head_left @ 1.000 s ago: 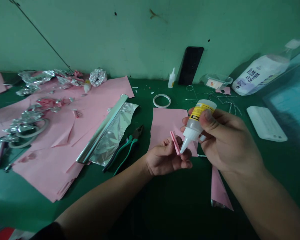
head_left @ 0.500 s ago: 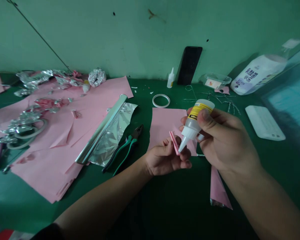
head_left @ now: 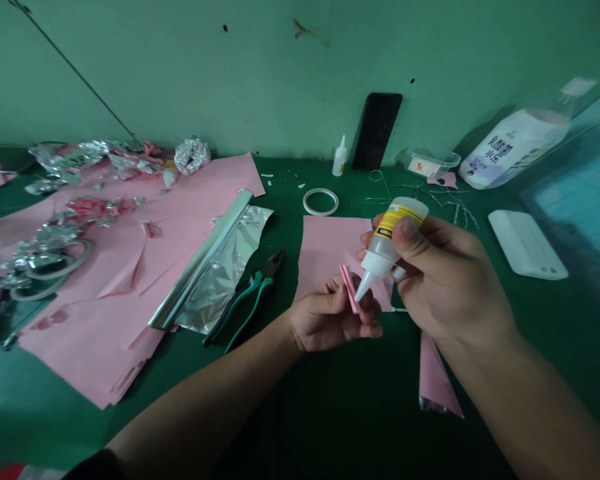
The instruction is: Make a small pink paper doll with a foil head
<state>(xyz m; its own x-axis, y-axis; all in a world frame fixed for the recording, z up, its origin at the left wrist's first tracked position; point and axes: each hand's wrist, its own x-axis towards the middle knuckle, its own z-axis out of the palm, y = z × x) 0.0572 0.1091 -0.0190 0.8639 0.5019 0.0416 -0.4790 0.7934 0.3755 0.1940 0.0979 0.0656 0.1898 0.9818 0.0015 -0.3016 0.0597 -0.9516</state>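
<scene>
Between the thumb and fingers of my left hand [head_left: 325, 317] is a small folded strip of pink paper [head_left: 349, 288]. My right hand [head_left: 445, 280] grips a glue bottle [head_left: 391, 237] with a yellow label, tipped nozzle-down. Its white nozzle tip is at the lower end of the strip; whether any glue is coming out is too small to make out. Under and behind my hands lies a pink paper sheet [head_left: 325, 250]. A pink paper cone [head_left: 436, 380] with a foil-lined end lies below my right wrist.
Left of my hands are green-handled pliers [head_left: 250, 297], a foil roll [head_left: 203, 260] and large pink sheets [head_left: 95, 333] with crumpled foil. A white ring [head_left: 321, 201], another glue bottle [head_left: 340, 157], a phone [head_left: 379, 131], a plastic bottle [head_left: 515, 148] and a white power bank [head_left: 529, 245] stand or lie beyond.
The glue nozzle has shifted slightly left along the strip's lower end. Both hands keep their holds, and the whole view has moved a little.
</scene>
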